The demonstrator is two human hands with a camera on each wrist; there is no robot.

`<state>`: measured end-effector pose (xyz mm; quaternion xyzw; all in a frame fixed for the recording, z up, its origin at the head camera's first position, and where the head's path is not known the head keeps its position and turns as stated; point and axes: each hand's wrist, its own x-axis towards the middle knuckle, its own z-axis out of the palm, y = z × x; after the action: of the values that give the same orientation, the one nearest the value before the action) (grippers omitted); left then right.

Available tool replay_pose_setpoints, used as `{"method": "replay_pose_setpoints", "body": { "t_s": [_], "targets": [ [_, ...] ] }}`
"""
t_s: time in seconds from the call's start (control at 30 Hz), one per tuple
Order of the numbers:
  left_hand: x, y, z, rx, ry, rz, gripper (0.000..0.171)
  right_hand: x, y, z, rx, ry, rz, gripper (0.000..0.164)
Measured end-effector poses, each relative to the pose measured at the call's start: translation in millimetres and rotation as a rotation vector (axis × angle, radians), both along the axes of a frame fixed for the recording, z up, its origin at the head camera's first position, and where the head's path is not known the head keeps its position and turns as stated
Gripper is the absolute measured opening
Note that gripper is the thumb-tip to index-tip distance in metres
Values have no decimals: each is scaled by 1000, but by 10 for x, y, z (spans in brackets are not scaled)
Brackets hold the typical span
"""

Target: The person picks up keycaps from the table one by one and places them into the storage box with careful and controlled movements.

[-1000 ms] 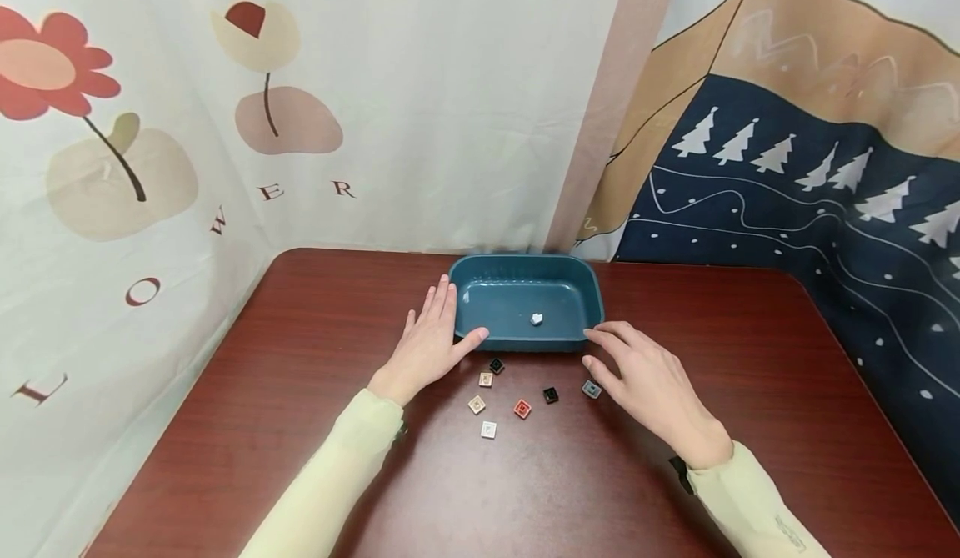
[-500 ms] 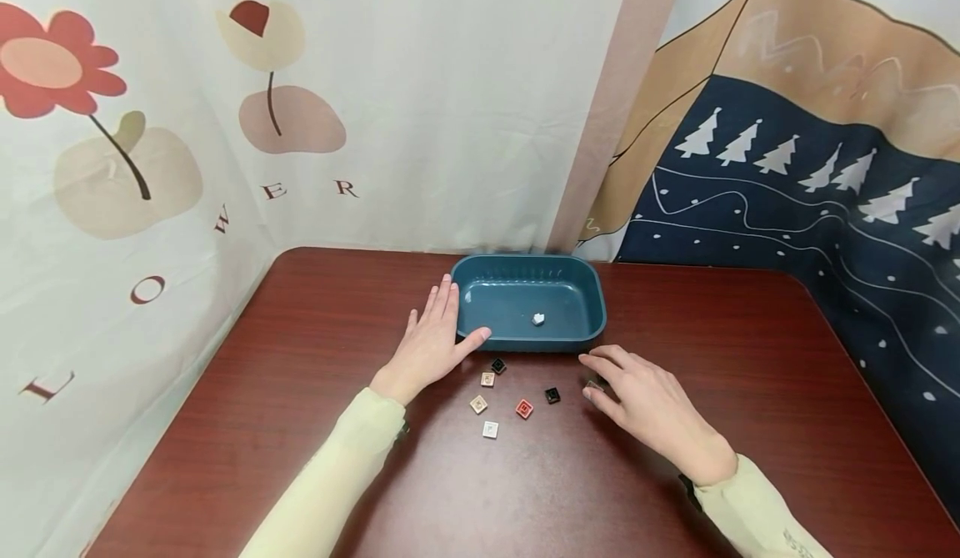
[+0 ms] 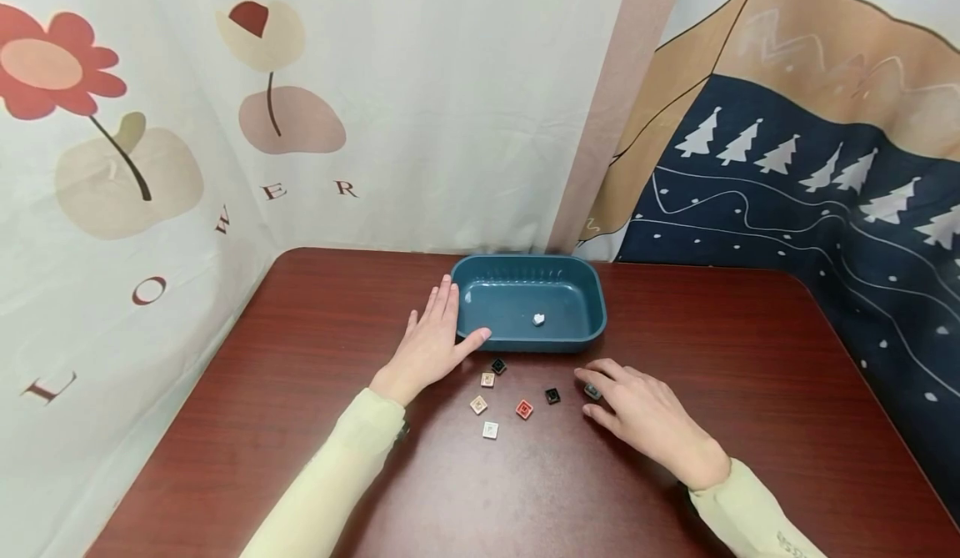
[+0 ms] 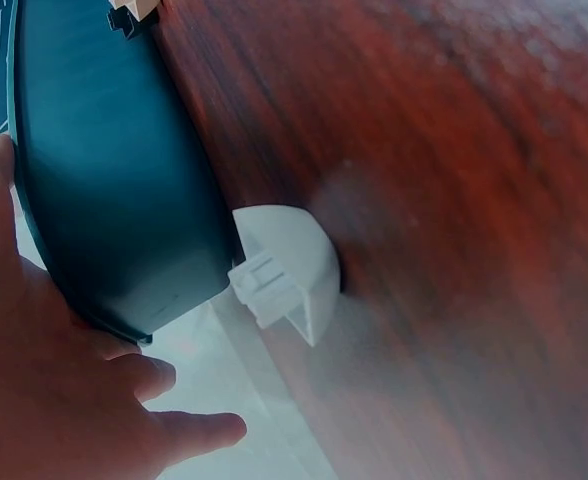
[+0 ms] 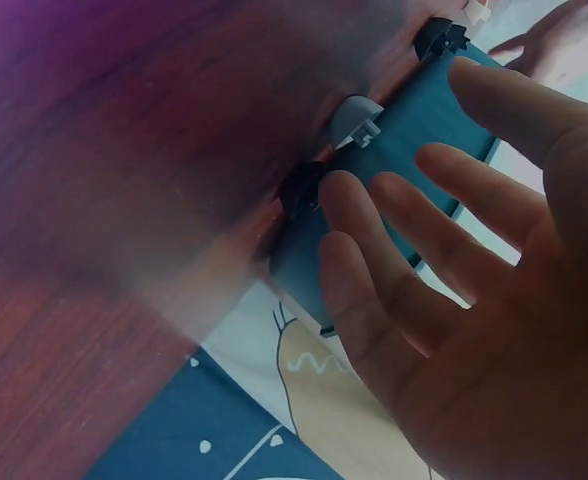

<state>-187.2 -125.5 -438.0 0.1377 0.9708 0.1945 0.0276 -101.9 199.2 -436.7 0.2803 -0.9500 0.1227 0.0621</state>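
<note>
My left hand [image 3: 423, 349] lies with straight fingers along the left end of the teal basin [image 3: 528, 346], its thumb on the near rim. In the left wrist view the fingers also lie against the basin [image 4: 114, 170]. My right hand [image 3: 648, 420] hovers over the grey keycap [image 3: 592, 392], thumb and fingers apart and partly covering it. In the right wrist view a dark keycap [image 5: 299, 188] appears right at the fingertips. To its left lie a black keycap [image 3: 552, 395] and a red keycap [image 3: 524, 409]. One small white piece [image 3: 538, 319] is inside the basin.
Farther left on the brown table [image 3: 337, 475] are another black keycap [image 3: 498, 366], two beige keycaps, one [image 3: 487, 380] above the other [image 3: 478, 405], and a white keycap [image 3: 490, 430]. A printed curtain [image 3: 450, 124] hangs behind the table's back edge.
My right hand has drawn back from the basin's near right corner, so its fingers now hang over the grey keycap. The left hand stays at the basin.
</note>
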Motion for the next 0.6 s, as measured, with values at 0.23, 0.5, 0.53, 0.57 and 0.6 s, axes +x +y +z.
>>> {"method": "replay_pose_setpoints", "body": {
  "t_s": [0.23, 0.5, 0.53, 0.57, 0.6],
  "targets": [
    [1, 4, -3, 0, 8, 2, 102, -25, -2, -41, 33, -46, -3, 42],
    [-11, -2, -18, 1, 3, 1, 102, -44, -12, -56, 50, -28, 14, 39],
    [-14, -2, -19, 1, 1, 1, 102, -48, -13, -58, 51, -23, 16, 38],
    [-15, -2, -18, 2, 0, 0, 102, -51, -15, -61, 53, -18, 17, 38],
    [-16, -2, -16, 2, -1, 0, 102, -54, -15, -64, 55, -14, 18, 37]
  ]
}}
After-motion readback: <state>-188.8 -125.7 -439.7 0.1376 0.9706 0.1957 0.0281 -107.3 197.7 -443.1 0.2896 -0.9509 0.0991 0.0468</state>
